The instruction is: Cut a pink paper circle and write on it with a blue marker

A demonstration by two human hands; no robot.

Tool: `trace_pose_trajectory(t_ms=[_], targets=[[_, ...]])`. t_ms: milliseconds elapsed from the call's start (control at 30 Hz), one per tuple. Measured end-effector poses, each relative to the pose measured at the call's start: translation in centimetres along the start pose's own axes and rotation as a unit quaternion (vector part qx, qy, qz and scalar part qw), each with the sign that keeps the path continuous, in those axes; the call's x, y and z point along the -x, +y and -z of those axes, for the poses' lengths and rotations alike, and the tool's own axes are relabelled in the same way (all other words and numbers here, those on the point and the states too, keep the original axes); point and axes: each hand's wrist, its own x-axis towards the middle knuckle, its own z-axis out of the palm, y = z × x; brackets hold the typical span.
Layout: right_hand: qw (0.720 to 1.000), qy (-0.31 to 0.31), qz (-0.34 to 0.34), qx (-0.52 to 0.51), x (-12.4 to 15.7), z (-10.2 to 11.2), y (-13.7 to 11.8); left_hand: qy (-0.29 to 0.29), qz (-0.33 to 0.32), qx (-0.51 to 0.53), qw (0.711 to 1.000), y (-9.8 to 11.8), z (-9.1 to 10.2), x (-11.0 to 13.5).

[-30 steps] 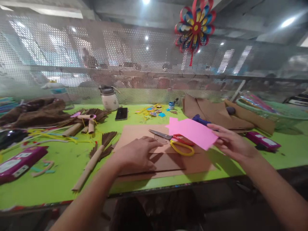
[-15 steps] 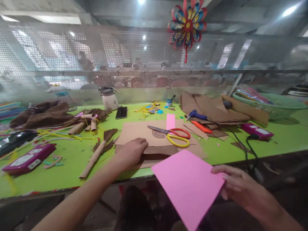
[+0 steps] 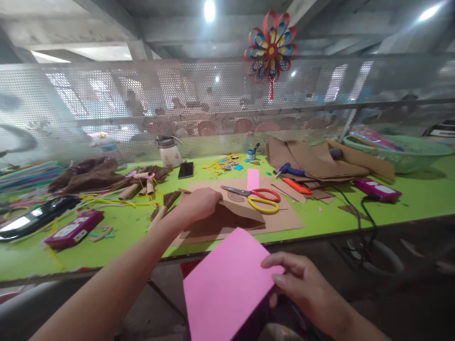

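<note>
From my end of the head feed, I have the right hand [image 3: 305, 289] at the lower right of centre, its thumb and fingers pinching the right edge of a pink sheet [image 3: 227, 293]. That sheet hangs tilted at the bottom centre, in front of the table [image 3: 419, 213] edge and running out of the frame.

The left hand [image 3: 202, 201], just left of centre, is curled over a brown sheet [image 3: 241, 202], whose near edge bows up beside it; the fingertips are hidden, so I can't tell whether they grip it.

Right of that hand I see scissors [image 3: 250, 193] lying with blades to the left, overlapping the lower end of a pink strip [image 3: 253, 179]. Further right are a blue glue gun [image 3: 292, 170] and an orange cutter [image 3: 297, 186], near a brown paper stack [image 3: 313, 158]. A phone [image 3: 186, 170] lies up beyond the left hand, just beside a cup [image 3: 169, 154].
</note>
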Motion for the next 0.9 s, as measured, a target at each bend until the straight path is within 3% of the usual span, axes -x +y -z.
trace_pose_trajectory(t_ms=[267,567,767,900], targets=[[0.996,0.012,0.018,-0.085,-2.4,-1.9,-1.8,-0.058,0.003,-0.009,0.998,0.2,1.8,-1.6],[0.992,0.105,0.012,-0.062,-5.5,-1.3,-1.9,-0.1,-0.021,0.003,0.995,-0.2,3.3,-2.3],[0.995,0.098,-0.03,0.001,-1.3,2.0,-3.4,-0.084,-0.027,0.023,0.996,-1.1,1.9,-1.8],[0.972,0.229,0.037,0.048,2.2,4.9,-6.2,-0.069,-0.042,0.034,0.996,-2.0,0.8,-2.3]])
